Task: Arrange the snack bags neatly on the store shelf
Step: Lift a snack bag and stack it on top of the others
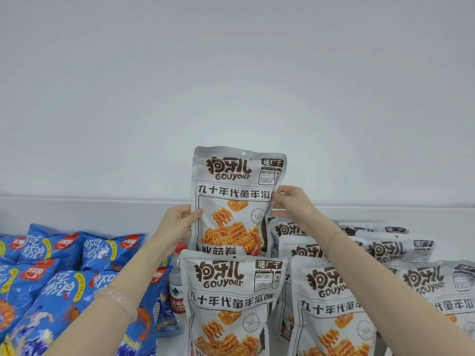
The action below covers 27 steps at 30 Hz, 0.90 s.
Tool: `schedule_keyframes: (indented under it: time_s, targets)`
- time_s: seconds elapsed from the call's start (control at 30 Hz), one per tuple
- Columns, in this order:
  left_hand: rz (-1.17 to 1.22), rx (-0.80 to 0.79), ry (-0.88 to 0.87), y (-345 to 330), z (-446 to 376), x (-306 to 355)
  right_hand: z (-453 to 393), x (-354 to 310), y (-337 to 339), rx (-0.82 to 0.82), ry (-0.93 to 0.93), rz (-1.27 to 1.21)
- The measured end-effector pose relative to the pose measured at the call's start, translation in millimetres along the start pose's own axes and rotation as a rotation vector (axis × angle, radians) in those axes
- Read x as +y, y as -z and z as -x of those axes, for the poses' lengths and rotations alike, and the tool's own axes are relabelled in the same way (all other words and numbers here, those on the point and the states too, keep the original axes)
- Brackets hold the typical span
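I hold one grey-white snack bag upright, raised behind the front row at the middle of the shelf. My left hand grips its left edge and my right hand pinches its right edge. In front of it stands another grey-white bag. More of the same bags stand and lean to the right, several of them in rows. Blue snack bags lie piled on the left.
A water bottle with a red cap stands between the blue and grey bags, partly hidden by my left arm. The white shelf surface runs back to a plain white wall.
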<state>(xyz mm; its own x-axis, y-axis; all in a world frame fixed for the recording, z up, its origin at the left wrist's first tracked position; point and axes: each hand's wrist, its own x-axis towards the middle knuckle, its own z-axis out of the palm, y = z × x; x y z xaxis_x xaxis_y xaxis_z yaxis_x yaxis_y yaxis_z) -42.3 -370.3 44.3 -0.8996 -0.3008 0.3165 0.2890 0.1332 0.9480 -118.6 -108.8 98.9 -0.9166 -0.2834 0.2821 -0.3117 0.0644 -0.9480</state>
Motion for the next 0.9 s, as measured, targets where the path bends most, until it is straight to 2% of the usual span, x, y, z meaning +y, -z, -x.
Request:
schedule_keyframes:
  time_s: [0.2,0.4,0.53,0.6,0.73,0.9]
  targets:
    - [-0.058,0.002,0.027,3.4,4.2,-9.3,7.4,2.1,1.0,-0.067,-0.040,0.108]
    - [0.025,0.059,-0.002,-3.8,1.7,3.9,13.0,-11.0,-5.0,-0.089,0.015,0.113]
    - [0.104,0.123,-0.041,-11.7,-5.6,22.8,13.8,-20.1,-9.1,-0.182,0.022,0.103]
    - [0.115,0.142,-0.068,-14.9,-10.1,39.4,15.7,-26.9,-11.3,-0.213,0.096,0.106]
    - [0.149,0.155,-0.106,-21.6,-18.1,71.5,10.3,-41.5,-6.7,-0.135,0.305,0.178]
    - [0.177,0.091,-0.160,-32.5,-15.8,96.8,7.3,-55.4,3.3,0.015,0.372,-0.001]
